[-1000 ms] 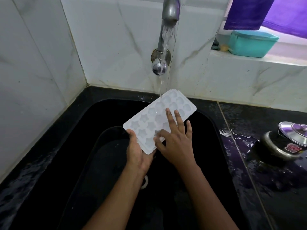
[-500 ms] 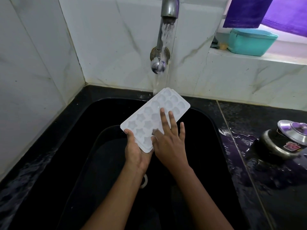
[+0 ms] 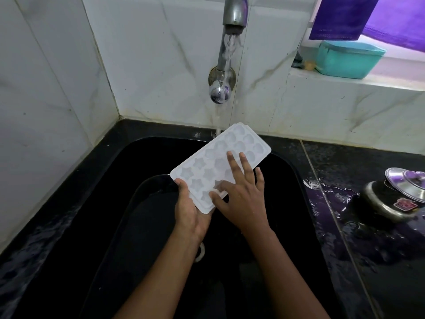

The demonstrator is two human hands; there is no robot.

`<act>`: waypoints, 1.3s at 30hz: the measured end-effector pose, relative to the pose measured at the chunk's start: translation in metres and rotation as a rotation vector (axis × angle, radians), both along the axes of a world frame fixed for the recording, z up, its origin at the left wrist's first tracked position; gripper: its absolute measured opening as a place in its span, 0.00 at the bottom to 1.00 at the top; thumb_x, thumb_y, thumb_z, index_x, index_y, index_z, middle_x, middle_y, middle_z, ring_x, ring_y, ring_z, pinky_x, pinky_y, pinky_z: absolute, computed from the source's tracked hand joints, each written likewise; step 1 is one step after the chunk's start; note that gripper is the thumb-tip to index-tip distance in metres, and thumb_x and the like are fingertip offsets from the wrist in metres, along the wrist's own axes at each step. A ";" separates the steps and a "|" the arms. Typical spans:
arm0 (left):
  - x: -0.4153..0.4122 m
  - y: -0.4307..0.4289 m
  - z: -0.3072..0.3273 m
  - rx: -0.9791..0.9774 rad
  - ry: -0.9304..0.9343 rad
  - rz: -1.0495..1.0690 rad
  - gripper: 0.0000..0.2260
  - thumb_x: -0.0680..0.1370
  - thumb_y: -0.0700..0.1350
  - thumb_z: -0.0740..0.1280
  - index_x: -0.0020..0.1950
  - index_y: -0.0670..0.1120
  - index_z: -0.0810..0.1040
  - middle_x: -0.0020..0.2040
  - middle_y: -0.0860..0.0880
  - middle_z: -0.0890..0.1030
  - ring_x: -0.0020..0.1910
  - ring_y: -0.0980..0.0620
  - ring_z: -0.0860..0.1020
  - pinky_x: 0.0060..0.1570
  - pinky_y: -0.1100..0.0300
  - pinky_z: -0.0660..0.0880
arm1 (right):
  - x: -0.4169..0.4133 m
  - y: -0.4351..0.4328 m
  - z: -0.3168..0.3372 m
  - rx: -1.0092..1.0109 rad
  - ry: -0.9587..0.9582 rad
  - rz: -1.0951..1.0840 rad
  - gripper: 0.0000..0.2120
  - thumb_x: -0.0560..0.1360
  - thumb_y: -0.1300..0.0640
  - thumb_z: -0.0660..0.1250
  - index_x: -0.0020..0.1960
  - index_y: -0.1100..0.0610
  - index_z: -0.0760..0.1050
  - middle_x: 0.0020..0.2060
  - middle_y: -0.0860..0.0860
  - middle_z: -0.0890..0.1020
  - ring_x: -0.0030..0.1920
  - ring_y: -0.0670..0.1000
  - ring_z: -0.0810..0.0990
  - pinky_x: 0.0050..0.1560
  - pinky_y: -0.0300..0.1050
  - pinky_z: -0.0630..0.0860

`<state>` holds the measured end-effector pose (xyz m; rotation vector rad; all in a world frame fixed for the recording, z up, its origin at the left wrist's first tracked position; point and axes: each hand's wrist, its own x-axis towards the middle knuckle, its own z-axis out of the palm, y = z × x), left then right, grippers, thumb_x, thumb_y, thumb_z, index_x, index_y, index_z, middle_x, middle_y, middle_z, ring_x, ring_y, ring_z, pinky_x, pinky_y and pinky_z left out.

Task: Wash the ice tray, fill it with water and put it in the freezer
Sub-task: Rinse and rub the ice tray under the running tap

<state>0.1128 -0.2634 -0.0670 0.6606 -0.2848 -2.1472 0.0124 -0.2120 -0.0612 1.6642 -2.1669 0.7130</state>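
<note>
Head view.

A: Where is the ice tray [image 3: 207,171]?

B: It is held in the air over the black sink [image 3: 128,157], cavities up, resting on nothing. The long axis runs from the sink's near-left toward its far-right corner, and the far end looks the higher one. Water [image 3: 227,51] from the tap [image 3: 234,17] lands at the tray's far end, by its left long edge.

A: Hands?

B: The left hand [image 3: 188,210] grips the near short end, thumb on the top face at the corner, the rest wrapped underneath. The right hand [image 3: 243,199] holds nothing. Its fingers [image 3: 234,166] are straight and spread, flat on the middle cavities, pointing along the long axis toward the tap.

A: Step?

B: Washing, by my reading; filling not yet begun. The far cavities lie directly ahead of the right fingertips, so that hand is the nearer one to sweep them. The left need only hold the tilt.
</note>
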 end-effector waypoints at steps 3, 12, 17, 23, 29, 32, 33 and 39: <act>-0.001 0.003 0.000 0.014 -0.003 -0.033 0.30 0.80 0.65 0.50 0.67 0.45 0.74 0.60 0.42 0.82 0.59 0.42 0.81 0.52 0.47 0.79 | 0.004 0.002 -0.002 0.003 0.022 -0.064 0.16 0.70 0.39 0.58 0.41 0.48 0.79 0.75 0.52 0.59 0.76 0.53 0.51 0.69 0.62 0.52; -0.002 0.002 0.002 0.028 0.006 -0.025 0.29 0.80 0.64 0.51 0.68 0.45 0.74 0.61 0.41 0.81 0.56 0.42 0.82 0.47 0.47 0.81 | -0.002 0.002 0.000 0.010 0.008 -0.025 0.19 0.71 0.37 0.57 0.39 0.47 0.81 0.75 0.51 0.61 0.75 0.52 0.52 0.70 0.58 0.45; -0.001 0.002 0.001 0.031 -0.030 -0.083 0.31 0.79 0.66 0.51 0.68 0.44 0.74 0.60 0.42 0.82 0.56 0.43 0.82 0.44 0.51 0.82 | 0.006 0.002 0.000 0.062 -0.010 -0.029 0.23 0.72 0.36 0.54 0.38 0.51 0.80 0.75 0.50 0.58 0.76 0.50 0.50 0.71 0.60 0.48; -0.002 0.003 0.002 -0.022 -0.015 -0.150 0.30 0.81 0.64 0.49 0.67 0.44 0.74 0.61 0.39 0.81 0.59 0.40 0.80 0.58 0.43 0.75 | -0.016 0.005 0.021 -0.086 -0.390 0.019 0.22 0.71 0.37 0.55 0.40 0.50 0.81 0.72 0.48 0.67 0.74 0.49 0.57 0.68 0.55 0.55; -0.004 0.009 0.002 -0.024 0.021 -0.256 0.26 0.83 0.59 0.51 0.61 0.42 0.77 0.56 0.40 0.83 0.51 0.44 0.84 0.53 0.48 0.79 | 0.003 -0.004 0.018 0.053 -0.174 0.114 0.21 0.72 0.41 0.53 0.54 0.49 0.79 0.75 0.50 0.59 0.76 0.51 0.51 0.69 0.59 0.54; -0.004 0.012 0.000 -0.030 -0.003 -0.289 0.25 0.83 0.58 0.51 0.65 0.43 0.76 0.58 0.40 0.82 0.53 0.44 0.83 0.56 0.47 0.77 | 0.017 -0.008 0.006 0.070 -0.022 0.043 0.22 0.77 0.42 0.49 0.56 0.49 0.78 0.76 0.52 0.57 0.76 0.52 0.50 0.70 0.62 0.53; -0.004 0.011 0.000 -0.030 -0.008 -0.293 0.25 0.83 0.59 0.51 0.66 0.43 0.76 0.59 0.40 0.82 0.54 0.44 0.83 0.57 0.47 0.77 | 0.020 -0.008 0.004 0.080 -0.019 0.033 0.23 0.77 0.42 0.48 0.58 0.49 0.77 0.76 0.53 0.56 0.76 0.52 0.49 0.70 0.62 0.52; -0.004 0.010 0.001 -0.033 -0.028 -0.299 0.24 0.82 0.59 0.52 0.67 0.44 0.75 0.61 0.39 0.81 0.59 0.41 0.80 0.58 0.45 0.75 | 0.011 -0.014 0.009 0.043 0.068 -0.009 0.19 0.78 0.45 0.51 0.46 0.49 0.79 0.75 0.53 0.58 0.76 0.53 0.52 0.71 0.61 0.48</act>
